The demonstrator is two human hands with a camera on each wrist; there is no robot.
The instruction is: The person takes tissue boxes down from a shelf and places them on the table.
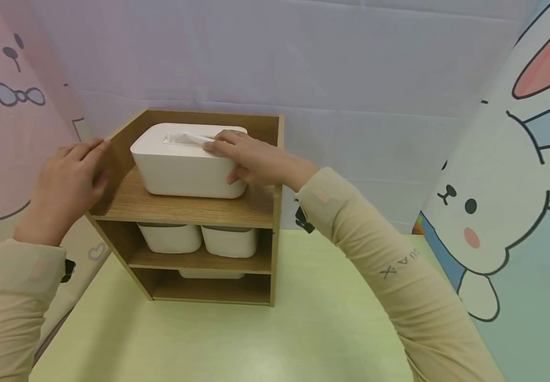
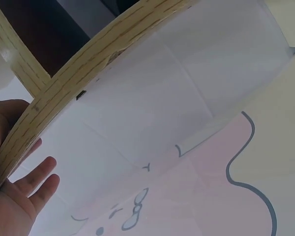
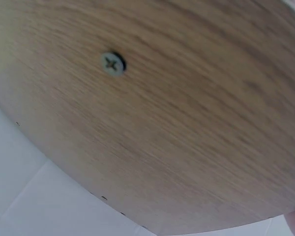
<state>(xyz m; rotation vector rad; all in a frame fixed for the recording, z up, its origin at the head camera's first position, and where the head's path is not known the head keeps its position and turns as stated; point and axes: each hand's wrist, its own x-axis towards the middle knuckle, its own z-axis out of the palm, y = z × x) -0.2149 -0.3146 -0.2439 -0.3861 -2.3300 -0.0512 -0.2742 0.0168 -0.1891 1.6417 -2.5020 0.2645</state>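
On the top board of a small wooden shelf [image 1: 184, 212] stands a white tissue box [image 1: 186, 175] with a tissue [image 1: 189, 138] showing at its slot. My right hand [image 1: 251, 159] holds the box's right end, fingers over the lid close to the tissue and thumb low on the front. My left hand [image 1: 69, 183] grips the shelf's left side panel; in the left wrist view the thumb and fingers lie on opposite sides of the panel edge [image 2: 64, 81]. The right wrist view is filled by the outer side panel [image 3: 162, 123] with a screw; most of the right hand is hidden there.
Two white bins [image 1: 170, 239] sit side by side on the middle level, and another white container [image 1: 212, 274] is partly visible on the bottom level. The shelf stands on a pale green table [image 1: 332, 318]. Cartoon-printed sheets [image 1: 509, 212] hang at both sides, with a plain curtain [image 1: 351, 79] behind.
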